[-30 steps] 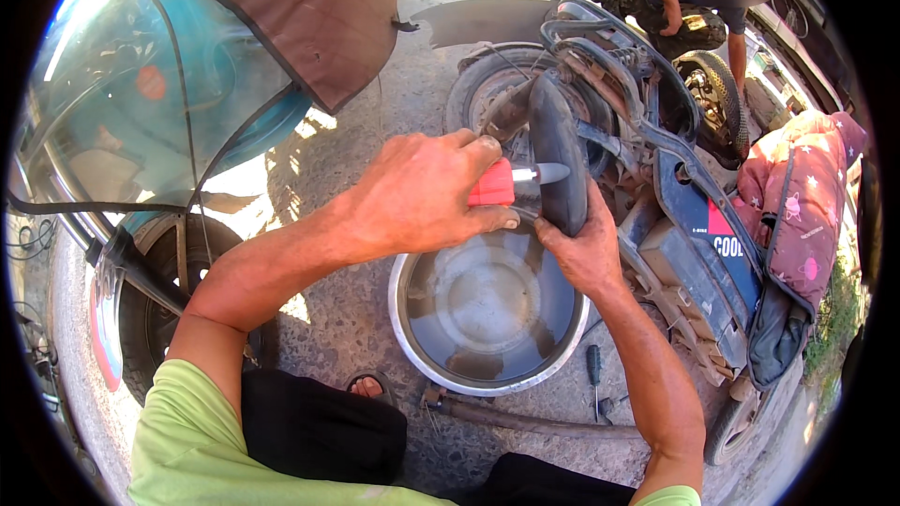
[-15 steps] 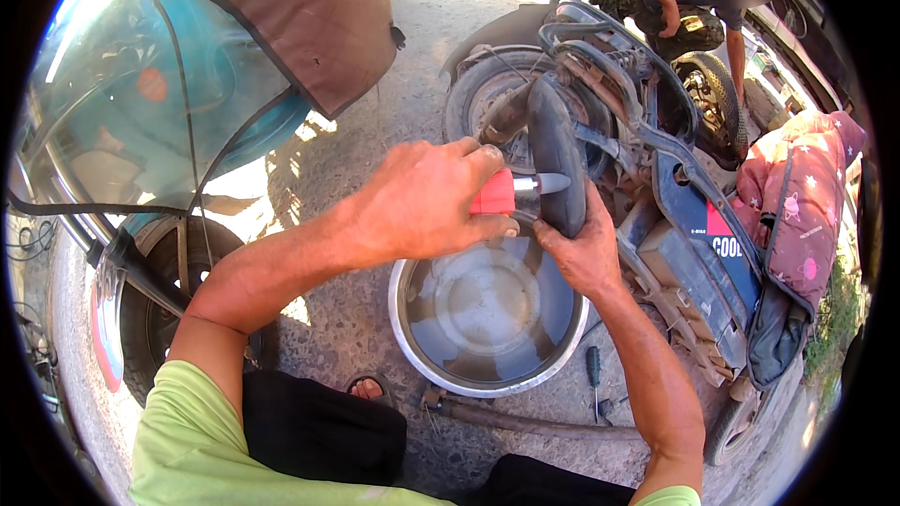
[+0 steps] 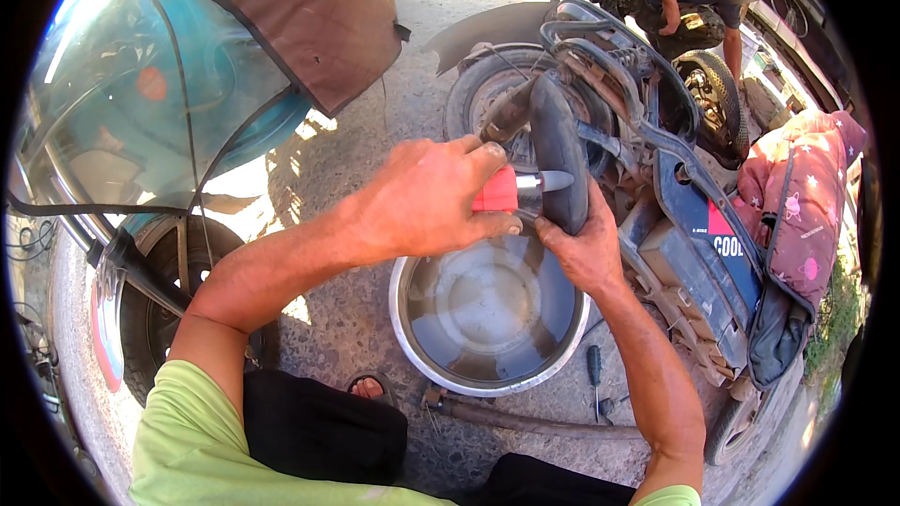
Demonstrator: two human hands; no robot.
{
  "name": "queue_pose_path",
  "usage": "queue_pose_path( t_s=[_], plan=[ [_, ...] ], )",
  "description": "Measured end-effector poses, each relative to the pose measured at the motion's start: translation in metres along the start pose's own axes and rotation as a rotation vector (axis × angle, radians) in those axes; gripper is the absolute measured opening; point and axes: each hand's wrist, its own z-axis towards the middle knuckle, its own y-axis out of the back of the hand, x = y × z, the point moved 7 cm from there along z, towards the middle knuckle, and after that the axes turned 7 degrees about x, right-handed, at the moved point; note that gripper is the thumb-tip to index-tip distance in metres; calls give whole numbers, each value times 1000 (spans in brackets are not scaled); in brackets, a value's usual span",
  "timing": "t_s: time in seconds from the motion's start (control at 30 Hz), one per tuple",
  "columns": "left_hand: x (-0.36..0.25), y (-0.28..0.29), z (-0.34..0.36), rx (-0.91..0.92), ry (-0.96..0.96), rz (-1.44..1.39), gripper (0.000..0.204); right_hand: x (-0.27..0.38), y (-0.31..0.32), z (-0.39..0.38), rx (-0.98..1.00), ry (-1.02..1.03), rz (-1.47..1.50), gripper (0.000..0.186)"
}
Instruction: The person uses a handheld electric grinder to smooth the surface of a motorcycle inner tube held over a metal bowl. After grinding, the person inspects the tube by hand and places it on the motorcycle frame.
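Head view: a blue-green vehicle [image 3: 202, 84] is filling the upper left of the frame and running off its edge, while a dark motorbike [image 3: 698, 267] is taking up the right half, apparently lying on its side. A round metal basin [image 3: 396, 309] is standing at the centre, holding water. Above its upper-right rim, a black rubber tube [image 3: 560, 145] is standing roughly upright. The left hand [image 3: 427, 192] is closing firmly round a red-handled tool [image 3: 497, 190]; the right hand [image 3: 586, 244] is gripping the tube's lower end, thumb on the near side. A screwdriver [image 3: 594, 365] is lying on the ground below and right of the basin. The tool's grey tip [image 3: 557, 181] is pointing rightward across the tube.

The step in hand seems to be working the tip against the rubber; the next move probably calls for steadying the tube and guiding the tip lightly.

The tube is hiding most right-hand fingers, the left hand is covering the tool's rear, and whether the tip is touching or spinning is staying unclear.
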Motion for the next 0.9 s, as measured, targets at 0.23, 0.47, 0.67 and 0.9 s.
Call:
queue_pose_path(
  t_s=[0.23, 0.47, 0.67, 0.9],
  plan=[
    [-3, -3, 0, 27, -20, -5, 60, 5, 1, -1, -4, -2, 1, 82],
    [4, 2, 3, 4, 23, -40, 57, 2, 4, -2, 3, -40, -32, 81],
    [0, -7, -2, 13, -18, -27, 60, 2, 1, 0, 1, -17, 4, 82],
    [2, -3, 2, 11, -6, -34, 61, 6, 4, -2, -1, -27, -58, 81]
  ],
)
